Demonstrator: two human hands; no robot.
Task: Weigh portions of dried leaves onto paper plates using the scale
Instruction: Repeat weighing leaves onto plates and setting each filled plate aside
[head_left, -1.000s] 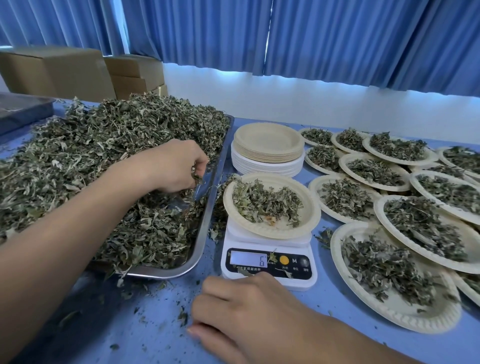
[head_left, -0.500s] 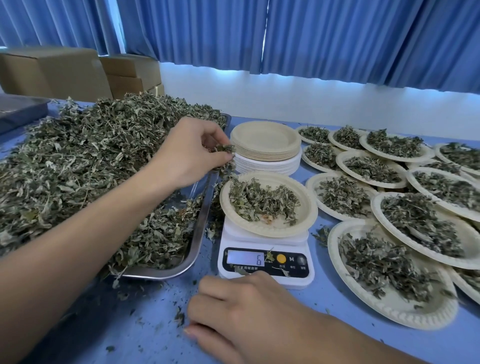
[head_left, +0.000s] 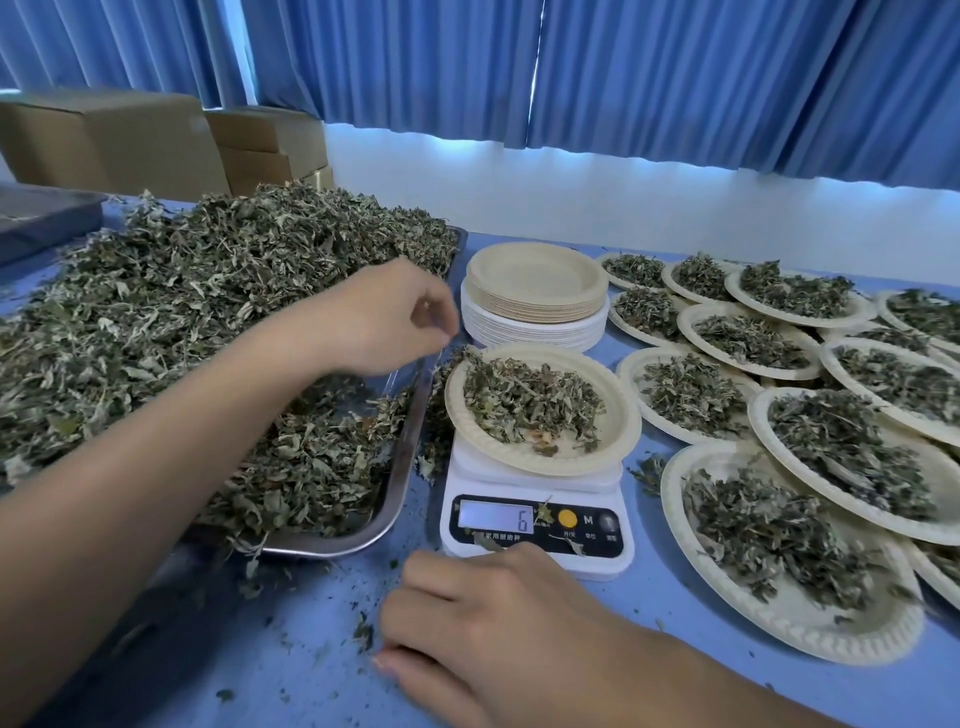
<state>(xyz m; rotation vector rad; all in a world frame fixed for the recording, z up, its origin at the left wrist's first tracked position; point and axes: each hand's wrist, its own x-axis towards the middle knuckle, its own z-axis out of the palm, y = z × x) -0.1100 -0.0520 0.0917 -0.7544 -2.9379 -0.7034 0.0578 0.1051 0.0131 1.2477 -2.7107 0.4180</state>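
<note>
A white digital scale (head_left: 540, 530) stands on the blue table and its display reads 6. On it sits a paper plate (head_left: 613, 441) with a portion of dried leaves (head_left: 530, 400). Left of it, a metal tray (head_left: 402, 478) is heaped with loose dried leaves (head_left: 208, 291). My left hand (head_left: 384, 317) hovers over the tray's right rim, just left of the plate, with fingertips and thumb pinched together on a small bit of leaves that is mostly hidden. My right hand (head_left: 498, 629) rests palm down on the table in front of the scale, fingers relaxed.
A stack of empty paper plates (head_left: 535, 296) stands behind the scale. Several filled plates (head_left: 779, 566) crowd the table's right side. Cardboard boxes (head_left: 156, 140) and a dark tray (head_left: 41, 218) lie at the back left. Leaf crumbs litter the table near the front.
My left hand lifted out of the leaf heap with a pinch of leaves and moved right toward the plate on the scale. My right hand stayed put. The display still reads 6.
</note>
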